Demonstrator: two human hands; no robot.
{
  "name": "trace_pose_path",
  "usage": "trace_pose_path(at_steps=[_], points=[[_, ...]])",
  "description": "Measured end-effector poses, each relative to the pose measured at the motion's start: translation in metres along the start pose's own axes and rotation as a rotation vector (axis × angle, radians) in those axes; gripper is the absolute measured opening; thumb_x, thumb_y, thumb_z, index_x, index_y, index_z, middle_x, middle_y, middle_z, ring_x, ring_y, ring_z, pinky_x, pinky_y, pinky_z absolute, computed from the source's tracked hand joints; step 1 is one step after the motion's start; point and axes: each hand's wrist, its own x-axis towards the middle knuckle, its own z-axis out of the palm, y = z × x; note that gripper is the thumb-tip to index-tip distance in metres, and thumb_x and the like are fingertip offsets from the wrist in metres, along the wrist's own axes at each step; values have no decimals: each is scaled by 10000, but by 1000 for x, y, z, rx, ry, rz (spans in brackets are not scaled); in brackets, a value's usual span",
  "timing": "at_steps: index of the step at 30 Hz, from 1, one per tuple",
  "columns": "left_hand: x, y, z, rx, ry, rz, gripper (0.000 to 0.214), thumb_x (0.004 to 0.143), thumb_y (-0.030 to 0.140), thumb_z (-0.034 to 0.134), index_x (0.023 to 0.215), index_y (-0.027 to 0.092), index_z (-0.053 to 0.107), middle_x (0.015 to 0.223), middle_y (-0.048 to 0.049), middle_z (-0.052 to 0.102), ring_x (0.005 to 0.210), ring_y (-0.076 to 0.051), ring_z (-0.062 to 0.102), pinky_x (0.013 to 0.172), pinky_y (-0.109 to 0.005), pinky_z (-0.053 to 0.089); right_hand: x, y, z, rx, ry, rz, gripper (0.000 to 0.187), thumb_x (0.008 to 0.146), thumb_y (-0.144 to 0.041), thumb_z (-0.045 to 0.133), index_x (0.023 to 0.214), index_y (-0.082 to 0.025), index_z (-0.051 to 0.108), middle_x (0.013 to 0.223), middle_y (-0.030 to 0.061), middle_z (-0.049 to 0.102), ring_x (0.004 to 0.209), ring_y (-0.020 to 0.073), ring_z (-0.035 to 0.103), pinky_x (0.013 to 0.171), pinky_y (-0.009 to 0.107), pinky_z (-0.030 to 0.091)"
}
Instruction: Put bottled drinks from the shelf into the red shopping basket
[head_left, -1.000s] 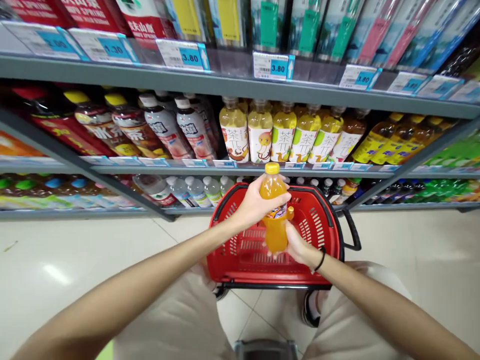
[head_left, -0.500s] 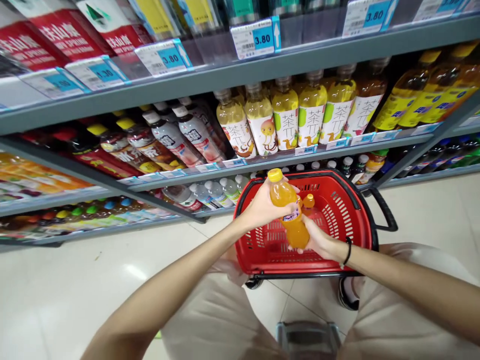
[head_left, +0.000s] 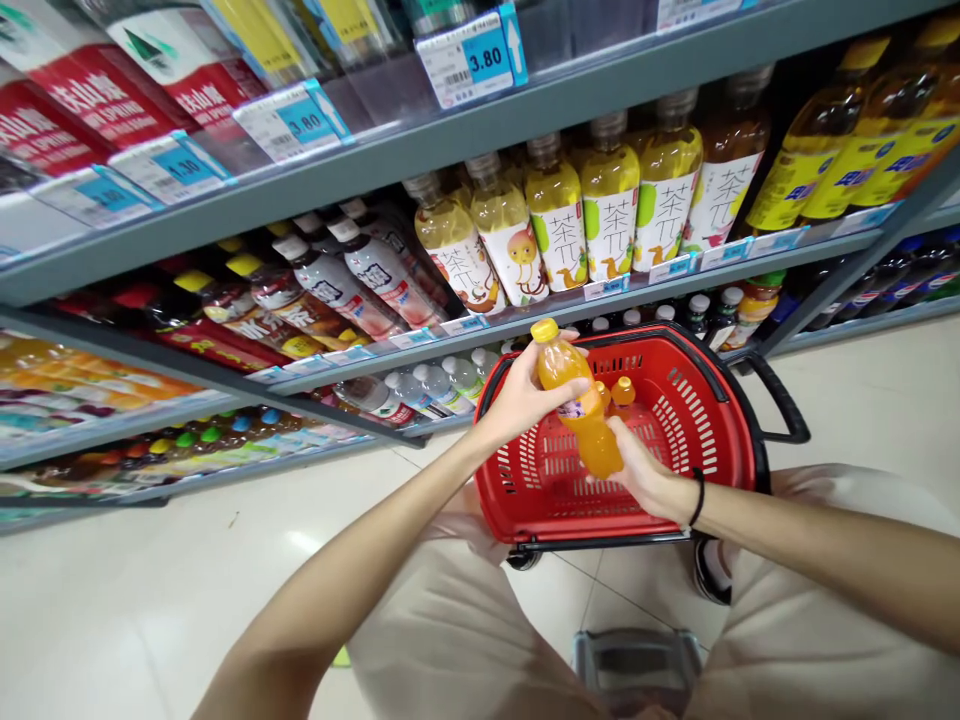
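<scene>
An orange drink bottle [head_left: 598, 440] with a yellow cap is held tilted above a red shopping basket [head_left: 517, 515]. My left hand [head_left: 534, 392] wraps round its upper part, thumb across the label. Lower down, my right hand [head_left: 637, 468] grips the bottle near its base; a dark band circles that wrist. Inside the basket, behind the held bottle, stand small orange-capped bottles [head_left: 623, 392], partly hidden.
Shelves [head_left: 375, 375] of drinks run across the front, with tea bottles [head_left: 555, 225] on the middle level. The basket's black handle [head_left: 787, 405] sticks out at right. Tiled floor [head_left: 187, 580] lies at left; a grey object [head_left: 637, 660] is between my legs.
The view has shifted slightly, so the shelves sit a little differently in the frame. Both hands keep hold of the bottle above the basket, with its tilt slightly changed.
</scene>
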Motion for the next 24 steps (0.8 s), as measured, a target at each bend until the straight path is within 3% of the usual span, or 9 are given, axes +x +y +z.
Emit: trace_pose_path(at_steps=[5,11,19,24], points=[[0,1,10,94,-70,43,614,764,322,891,1254,163,557,1167,-111,700,991,-199,699,909,-331,580,-5,4,-7,12,-36,39,353,1088,-480,382,1231,-234,591,983,74,741,780,203,698,661,342,607],[1,-7,18,62,-219,66,519,779,234,850,1204,163,560,1256,-141,670,1118,-245,690,987,-365,576,-7,5,-11,-15,-103,114,274,1026,-233,398,1194,-213,614,800,33,711,695,180,670,687,333,607],[5,-12,14,-26,-231,82,558,738,187,876,1188,178,547,1205,-118,698,1039,-221,721,924,-347,609,-16,-9,-2,-60,-63,113,319,1044,-193,329,1175,-181,620,863,44,738,648,156,651,678,307,581],[4,-14,13,18,-230,69,530,761,195,851,1193,167,544,1179,-123,700,1035,-216,723,870,-310,610,-18,-15,2,-73,-25,203,296,1047,-184,317,1112,-208,605,828,30,717,605,154,615,639,308,563]])
